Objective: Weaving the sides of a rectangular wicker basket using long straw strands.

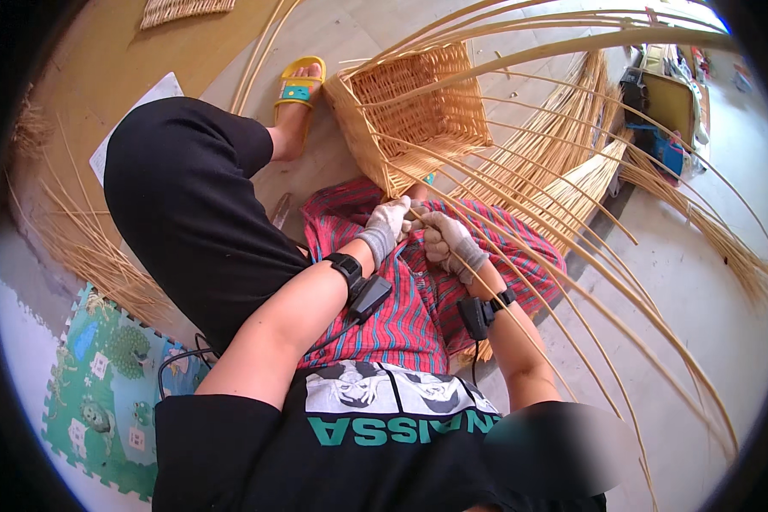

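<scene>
A woven wicker basket [418, 98] lies tilted beyond my lap, its open side facing right. Long loose wicker rods [520, 229] fan out from its edge toward the right and past my right arm. My left hand [386, 225], in a whitish glove, is closed at the basket's nearest corner; its fingertips are partly hidden. Just right of it, my gloved right hand [450, 244] is curled into a grip around a thin rod. Both hands are close together above the red striped cloth [384, 320] over my lap.
Bundles of loose rods [546, 136] lie on the floor beyond the basket, with another heap [102, 256] at left. A patterned foam mat [102, 401] is at lower left. My foot wears a yellow sandal [298, 84] beside the basket. Bags and a blue item [670, 154] stand far right.
</scene>
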`<state>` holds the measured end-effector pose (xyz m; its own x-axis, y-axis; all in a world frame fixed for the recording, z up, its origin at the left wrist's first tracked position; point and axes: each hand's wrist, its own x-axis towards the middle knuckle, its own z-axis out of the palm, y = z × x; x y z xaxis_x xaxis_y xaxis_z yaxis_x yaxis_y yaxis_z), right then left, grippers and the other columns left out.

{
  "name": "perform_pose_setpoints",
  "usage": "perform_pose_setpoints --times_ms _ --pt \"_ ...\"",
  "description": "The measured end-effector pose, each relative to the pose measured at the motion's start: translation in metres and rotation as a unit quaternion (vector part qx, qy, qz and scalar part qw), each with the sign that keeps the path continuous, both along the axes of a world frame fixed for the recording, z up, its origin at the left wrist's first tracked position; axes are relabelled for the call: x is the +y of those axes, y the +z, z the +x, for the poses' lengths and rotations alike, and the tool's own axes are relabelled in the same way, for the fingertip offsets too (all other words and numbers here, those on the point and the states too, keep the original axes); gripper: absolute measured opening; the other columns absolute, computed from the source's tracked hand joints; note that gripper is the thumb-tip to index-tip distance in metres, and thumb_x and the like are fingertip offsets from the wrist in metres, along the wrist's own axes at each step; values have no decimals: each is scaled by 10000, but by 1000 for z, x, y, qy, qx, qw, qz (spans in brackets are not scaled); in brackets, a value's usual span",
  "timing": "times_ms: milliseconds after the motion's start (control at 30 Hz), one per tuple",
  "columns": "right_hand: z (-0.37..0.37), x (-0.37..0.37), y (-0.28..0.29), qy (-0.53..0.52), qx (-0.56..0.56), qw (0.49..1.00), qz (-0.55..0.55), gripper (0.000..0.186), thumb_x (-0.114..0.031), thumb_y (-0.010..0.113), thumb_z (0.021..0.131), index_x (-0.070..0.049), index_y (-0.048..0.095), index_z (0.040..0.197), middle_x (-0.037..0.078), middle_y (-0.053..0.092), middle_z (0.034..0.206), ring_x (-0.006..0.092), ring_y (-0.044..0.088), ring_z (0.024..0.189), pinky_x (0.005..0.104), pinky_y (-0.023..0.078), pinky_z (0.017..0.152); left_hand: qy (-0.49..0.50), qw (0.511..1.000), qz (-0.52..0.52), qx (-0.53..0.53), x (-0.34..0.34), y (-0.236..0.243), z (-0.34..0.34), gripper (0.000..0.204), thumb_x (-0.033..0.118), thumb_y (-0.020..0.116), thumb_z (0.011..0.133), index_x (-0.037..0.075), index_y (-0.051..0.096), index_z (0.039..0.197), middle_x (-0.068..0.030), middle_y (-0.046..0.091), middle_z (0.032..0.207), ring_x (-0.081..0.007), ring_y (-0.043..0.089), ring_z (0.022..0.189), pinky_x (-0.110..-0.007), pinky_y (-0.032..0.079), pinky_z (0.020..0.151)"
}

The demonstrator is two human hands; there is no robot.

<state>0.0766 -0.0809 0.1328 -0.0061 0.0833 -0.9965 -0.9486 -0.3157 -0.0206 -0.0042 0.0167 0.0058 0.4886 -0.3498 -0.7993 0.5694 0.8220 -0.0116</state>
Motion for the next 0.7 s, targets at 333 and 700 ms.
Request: perform_pose_setpoints --times_ms 333,700 --pt "-8 27 -4 98 -108 983 -108 258 -340 552 995 -143 591 834 -74 439 557 47 313 374 231 250 341 -40 998 27 42 2 7 3 332 404 507 1056 167 739 1077 5 631 659 -124 517 471 -282 394 408" --pt "-17 9 -26 62 -108 988 -90 241 -351 605 954 -119 663 929 -31 541 599 76 415 374 255 278 329 32 994 -4 106 -6 13 3 298 360 529 1035 114 688 983 -58 626 676 -197 545 487 -349 456 443"
